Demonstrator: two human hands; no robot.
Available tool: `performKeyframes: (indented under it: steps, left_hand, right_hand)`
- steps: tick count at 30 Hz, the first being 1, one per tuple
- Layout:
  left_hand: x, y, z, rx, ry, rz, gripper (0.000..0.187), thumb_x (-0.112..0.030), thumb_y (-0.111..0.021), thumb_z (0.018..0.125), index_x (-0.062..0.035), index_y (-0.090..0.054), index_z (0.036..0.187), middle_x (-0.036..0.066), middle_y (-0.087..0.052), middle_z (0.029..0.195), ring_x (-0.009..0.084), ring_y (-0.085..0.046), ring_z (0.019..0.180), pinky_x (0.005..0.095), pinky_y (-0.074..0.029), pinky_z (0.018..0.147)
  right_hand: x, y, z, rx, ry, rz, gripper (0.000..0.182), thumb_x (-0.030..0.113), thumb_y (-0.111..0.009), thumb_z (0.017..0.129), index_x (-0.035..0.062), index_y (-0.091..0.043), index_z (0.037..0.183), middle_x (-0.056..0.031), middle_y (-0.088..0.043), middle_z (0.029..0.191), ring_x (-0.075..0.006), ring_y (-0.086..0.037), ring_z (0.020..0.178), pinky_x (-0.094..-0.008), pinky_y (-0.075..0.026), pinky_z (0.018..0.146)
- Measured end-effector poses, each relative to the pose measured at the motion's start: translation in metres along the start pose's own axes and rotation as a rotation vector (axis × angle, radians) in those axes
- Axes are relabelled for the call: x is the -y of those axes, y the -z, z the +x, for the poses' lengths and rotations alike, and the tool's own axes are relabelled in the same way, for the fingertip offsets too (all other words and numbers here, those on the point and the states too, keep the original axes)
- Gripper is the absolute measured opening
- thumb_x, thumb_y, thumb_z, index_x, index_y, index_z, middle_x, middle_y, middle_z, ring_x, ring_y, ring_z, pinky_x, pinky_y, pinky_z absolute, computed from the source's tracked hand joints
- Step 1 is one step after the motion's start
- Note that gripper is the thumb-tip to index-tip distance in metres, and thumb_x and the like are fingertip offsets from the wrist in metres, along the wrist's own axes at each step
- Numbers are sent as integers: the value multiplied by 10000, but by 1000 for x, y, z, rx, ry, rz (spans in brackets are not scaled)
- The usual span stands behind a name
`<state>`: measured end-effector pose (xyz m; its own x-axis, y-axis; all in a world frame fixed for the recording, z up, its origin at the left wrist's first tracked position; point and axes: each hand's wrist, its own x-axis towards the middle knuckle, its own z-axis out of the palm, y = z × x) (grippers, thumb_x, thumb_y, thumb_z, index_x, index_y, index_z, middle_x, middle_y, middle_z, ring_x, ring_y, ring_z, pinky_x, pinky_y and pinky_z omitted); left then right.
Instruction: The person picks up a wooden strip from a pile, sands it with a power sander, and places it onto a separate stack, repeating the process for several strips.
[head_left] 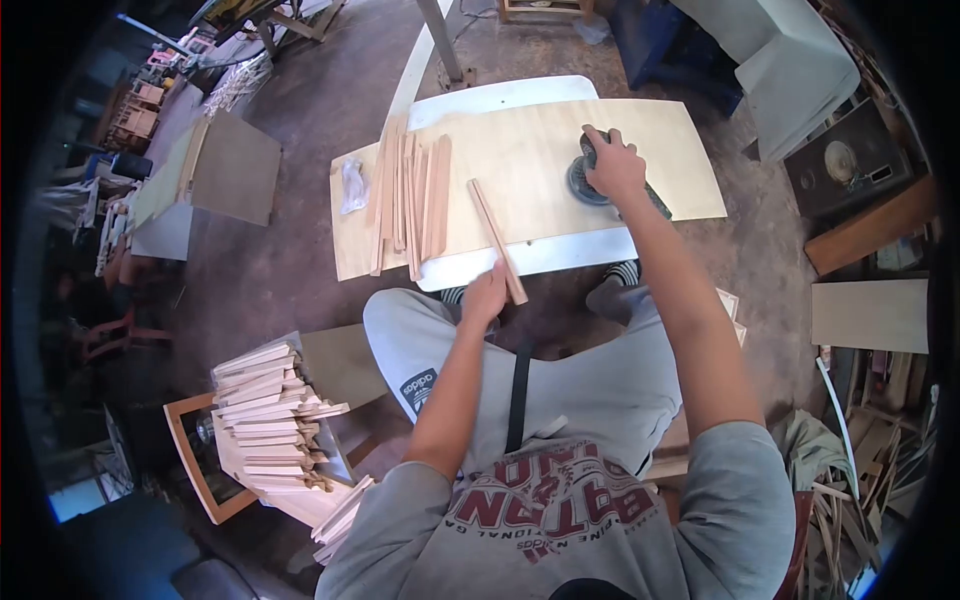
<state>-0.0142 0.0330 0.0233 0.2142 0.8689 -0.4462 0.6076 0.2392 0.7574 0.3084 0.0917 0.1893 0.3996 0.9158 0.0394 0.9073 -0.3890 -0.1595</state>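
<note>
My left hand (484,292) is closed on the near end of a single wooden strip (492,225), which slants over the front edge of the plywood board (550,130). At the board's right part my right hand (614,165) grips a dark power sander (583,182) with a round base. Several loose wooden strips (410,200) lie side by side on the board's left part. Left of them is a clear plastic bag (354,187).
A large stack of wooden strips (270,420) stands low at my left. A white panel (500,95) lies under the plywood. Cardboard-like boxes (235,170) stand at the left, a speaker (850,160) and scrap wood (840,520) at the right.
</note>
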Motion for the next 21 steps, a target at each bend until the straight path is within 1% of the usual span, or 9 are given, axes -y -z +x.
performKeyframes:
  steps: [2, 4, 7, 10, 13, 16, 17, 19, 21]
  left_hand:
    - [-69, 36, 0, -41, 24, 580, 374, -335, -510, 1054, -49, -699, 1204, 263, -718, 1095, 473, -693, 1019, 533, -532, 935]
    - [-86, 43, 17, -291, -212, 450, 313, -185, -542, 1005, -108, -694, 1267, 190, -701, 1219, 410, -651, 1196, 518, -483, 1068]
    - [-91, 55, 51, -379, -943, 873, 279, -151, -599, 966, -126, -671, 1234, 115, -670, 1307, 364, -568, 1326, 546, -443, 1095]
    - [-92, 70, 78, -233, -937, 1259, 288, -194, -647, 955, -165, -628, 1241, 79, -576, 1455, 327, -404, 1476, 546, -371, 1155]
    - [-112, 92, 73, -224, -1060, 1223, 257, -265, -607, 1002, -145, -617, 1228, 117, -692, 1262, 356, -615, 1257, 545, -489, 1010]
    - [-132, 102, 43, 58, -473, 901, 299, -346, -581, 1036, -104, -588, 1211, 181, -732, 1004, 401, -716, 992, 569, -537, 838]
    - [-104, 99, 45, -33, -571, 713, 355, -404, -548, 1063, -76, -566, 1199, 232, -693, 816, 449, -713, 797, 570, -533, 709]
    - [-71, 79, 33, 11, -353, 338, 370, -414, -519, 1077, -55, -572, 1155, 196, -701, 826, 374, -720, 777, 506, -544, 709]
    - [-49, 47, 7, 145, 27, -212, 387, -399, -466, 1098, -44, -618, 1113, 41, -627, 776, 130, -578, 611, 302, -494, 535]
  right_hand:
    - [-5, 4, -7, -14, -25, -4, 797, 170, -780, 750, 359, -517, 1479, -116, -596, 1320, -410, -663, 1102, -482, -602, 862]
    - [-8, 3, -11, -20, -46, -3, 797, 162, -779, 747, 360, -516, 1473, -108, -589, 1308, -402, -659, 1097, -474, -605, 838]
    - [-8, 5, -17, -19, -54, 14, 788, 160, -778, 752, 361, -512, 1466, -104, -583, 1297, -398, -656, 1095, -465, -606, 815]
    - [-10, 4, -18, -19, -71, 32, 770, 160, -773, 765, 359, -513, 1461, -107, -582, 1296, -400, -656, 1095, -461, -605, 821]
    - [-16, 0, -14, -42, -75, 34, 765, 162, -775, 770, 360, -514, 1460, -111, -578, 1300, -402, -656, 1093, -457, -606, 823]
    - [-19, -1, -12, -47, -91, 22, 764, 168, -780, 772, 362, -514, 1461, -117, -575, 1300, -403, -656, 1089, -456, -608, 821]
    - [-19, 1, -11, -27, -105, 22, 767, 172, -782, 771, 361, -513, 1464, -115, -576, 1306, -402, -655, 1090, -455, -608, 825]
    - [-14, 4, -15, -10, -85, 36, 768, 171, -781, 768, 360, -514, 1463, -114, -576, 1312, -404, -655, 1091, -456, -609, 825]
    - [-9, 4, -23, -3, -53, 53, 787, 168, -782, 751, 364, -515, 1464, -112, -575, 1324, -408, -657, 1086, -474, -608, 824]
